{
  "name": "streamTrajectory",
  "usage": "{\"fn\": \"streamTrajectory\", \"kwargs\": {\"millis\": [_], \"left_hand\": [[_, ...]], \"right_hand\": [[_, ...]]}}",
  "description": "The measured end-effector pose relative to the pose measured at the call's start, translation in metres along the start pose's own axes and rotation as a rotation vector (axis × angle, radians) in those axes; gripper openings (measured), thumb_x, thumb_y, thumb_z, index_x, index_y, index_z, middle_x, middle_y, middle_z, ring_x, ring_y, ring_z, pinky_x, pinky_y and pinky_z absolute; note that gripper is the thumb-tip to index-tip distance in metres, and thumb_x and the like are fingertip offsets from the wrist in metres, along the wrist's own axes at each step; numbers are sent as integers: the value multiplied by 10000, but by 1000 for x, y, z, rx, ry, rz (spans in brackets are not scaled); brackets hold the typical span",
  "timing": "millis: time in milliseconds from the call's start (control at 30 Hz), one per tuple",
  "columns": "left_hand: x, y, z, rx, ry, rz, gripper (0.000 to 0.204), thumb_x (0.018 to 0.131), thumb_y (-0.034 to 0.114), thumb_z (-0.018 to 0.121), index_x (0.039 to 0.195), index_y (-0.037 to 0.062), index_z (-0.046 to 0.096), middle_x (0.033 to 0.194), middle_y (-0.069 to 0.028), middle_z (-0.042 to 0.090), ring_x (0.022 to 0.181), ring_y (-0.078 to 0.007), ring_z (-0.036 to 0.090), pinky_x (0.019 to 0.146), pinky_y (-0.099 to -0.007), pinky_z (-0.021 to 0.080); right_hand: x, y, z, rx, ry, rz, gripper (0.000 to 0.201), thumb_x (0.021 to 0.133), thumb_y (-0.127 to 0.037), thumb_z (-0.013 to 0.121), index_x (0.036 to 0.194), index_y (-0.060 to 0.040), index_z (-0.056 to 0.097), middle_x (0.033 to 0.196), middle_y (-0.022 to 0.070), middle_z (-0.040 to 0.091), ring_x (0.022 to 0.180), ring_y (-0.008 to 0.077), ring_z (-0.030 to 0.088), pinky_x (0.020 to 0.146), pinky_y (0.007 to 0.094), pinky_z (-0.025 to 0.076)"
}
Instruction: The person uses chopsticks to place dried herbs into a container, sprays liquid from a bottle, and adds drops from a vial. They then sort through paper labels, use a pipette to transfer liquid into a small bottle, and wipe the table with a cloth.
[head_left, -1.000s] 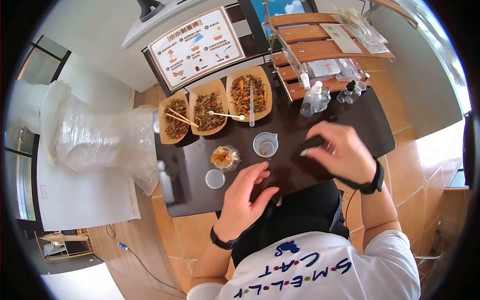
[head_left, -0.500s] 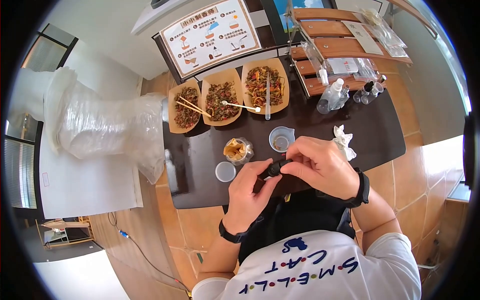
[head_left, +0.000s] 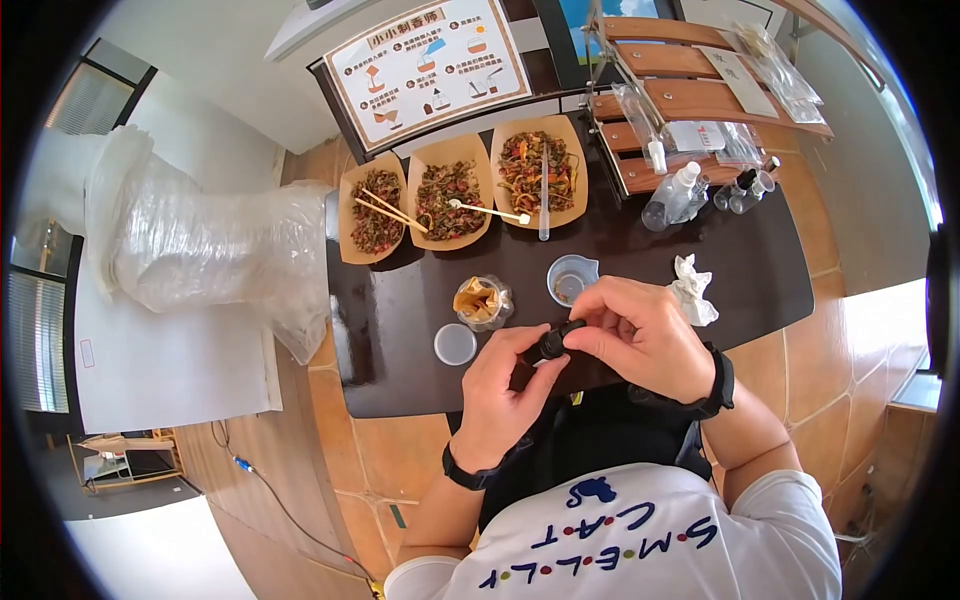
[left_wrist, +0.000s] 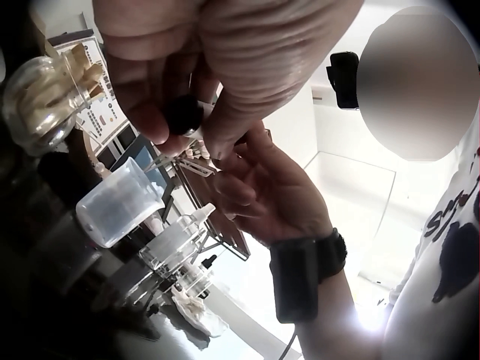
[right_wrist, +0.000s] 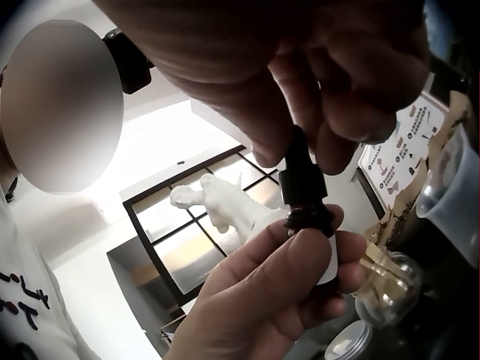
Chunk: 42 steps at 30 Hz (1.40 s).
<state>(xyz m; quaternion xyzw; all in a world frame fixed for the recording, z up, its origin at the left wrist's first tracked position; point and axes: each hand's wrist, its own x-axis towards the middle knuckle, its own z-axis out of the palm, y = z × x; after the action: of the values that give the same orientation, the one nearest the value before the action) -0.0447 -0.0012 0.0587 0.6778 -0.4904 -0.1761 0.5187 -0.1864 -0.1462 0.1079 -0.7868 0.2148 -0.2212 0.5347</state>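
Note:
A small dark dropper bottle point(head_left: 546, 352) is held between both hands just over the table's front edge. My left hand point(head_left: 495, 380) grips the bottle's body, its white label point(right_wrist: 328, 259) partly showing between the fingers in the right wrist view. My right hand point(head_left: 640, 335) pinches the black dropper cap point(right_wrist: 304, 180) from above, right at the bottle's neck. Beyond the hands stands a clear measuring cup point(head_left: 573, 280) with a few bits inside. Left of it is a glass jar point(head_left: 484, 303) stuffed with tan paper, its round lid point(head_left: 455, 344) lying beside it.
Three paper trays point(head_left: 451, 240) of dried plant mix line the back, with sticks and a plastic pipette point(head_left: 545, 200) across them. Crumpled tissue point(head_left: 692, 290) lies on the right. Spray bottles point(head_left: 672, 200) stand before a wooden rack point(head_left: 690, 60); an instruction sign point(head_left: 425, 70) leans behind.
My right hand, holding a black object, has moved left from above the table's right side to meet my left hand. The left fingers have closed round the bottle, and the tissue has come into view.

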Motion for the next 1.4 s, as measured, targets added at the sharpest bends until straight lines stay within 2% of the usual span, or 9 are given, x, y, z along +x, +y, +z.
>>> {"fn": "streamTrajectory", "kwargs": {"millis": [233, 333, 400, 467, 667, 867, 967, 1233, 1400], "left_hand": [[1, -4, 3, -37, -29, -24, 342, 823, -16, 798, 1142, -3, 672, 1016, -100, 675, 875, -143, 651, 764, -243, 521], [-1, -10, 0, 0, 6, 13, 332, 824, 15, 813, 1122, -1, 667, 989, -98, 690, 743, -144, 639, 628, -243, 508], [-6, -12, -7, -11, -18, -116, 329, 857, -17, 776, 1165, -23, 661, 1019, -73, 673, 919, -120, 655, 811, -242, 523], [-8, -15, -13, -32, -5, -135, 326, 867, -22, 765, 1173, -29, 654, 1027, -67, 675, 926, -120, 656, 827, -243, 520], [-13, -24, -26, 7, 8, -148, 333, 891, -37, 736, 1205, -40, 628, 1060, -72, 677, 957, -128, 659, 891, -259, 510], [-12, -23, -26, -66, 84, -134, 307, 860, 30, 789, 1142, -9, 674, 952, -73, 667, 835, -130, 629, 786, -254, 509], [-13, -22, -28, -48, 7, -142, 311, 907, -25, 725, 1200, -40, 624, 1060, -68, 677, 973, -132, 658, 911, -263, 505], [-13, -24, -28, -34, -9, -152, 314, 905, -17, 734, 1199, -42, 628, 1046, -67, 683, 969, -128, 660, 910, -260, 506], [-14, -24, -28, -25, -8, -148, 319, 906, -6, 738, 1203, -40, 627, 1052, -71, 688, 969, -130, 664, 909, -261, 508]], "right_hand": [[-1, 2, -3, 71, 87, -26, 138, 900, -67, 753, 974, 1, 659, 769, 44, 629, 629, 78, 562, 566, 234, 451], [-1, 4, -15, 96, 157, -8, 122, 908, -52, 743, 995, -15, 666, 782, 2, 628, 657, 30, 539, 581, 206, 432], [2, 5, -24, 127, 222, -9, 117, 910, -41, 738, 999, -20, 665, 785, -20, 622, 670, 10, 514, 593, 186, 409], [6, 13, -30, 119, 283, -16, 109, 908, -27, 731, 996, -23, 668, 778, -24, 622, 677, 10, 515, 605, 184, 413], [14, 31, -35, -135, 314, -86, 120, 866, 4, 727, 973, -5, 673, 793, 43, 554, 611, 96, 479, 571, 255, 397], [16, 37, -28, -152, 265, -80, 112, 860, -8, 732, 960, -12, 681, 801, 60, 567, 591, 130, 494, 560, 273, 397], [19, 39, -27, -195, 257, -97, 101, 860, -24, 731, 946, -9, 680, 812, 74, 573, 589, 155, 506, 560, 282, 403], [21, 46, -26, -230, 227, -132, 62, 848, -35, 718, 882, 1, 680, 809, 125, 626, 735, 318, 619, 650, 377, 476], [21, 44, -23, -239, 247, -112, 80, 857, -48, 724, 915, -10, 683, 808, 101, 607, 658, 253, 581, 605, 340, 455]]}}
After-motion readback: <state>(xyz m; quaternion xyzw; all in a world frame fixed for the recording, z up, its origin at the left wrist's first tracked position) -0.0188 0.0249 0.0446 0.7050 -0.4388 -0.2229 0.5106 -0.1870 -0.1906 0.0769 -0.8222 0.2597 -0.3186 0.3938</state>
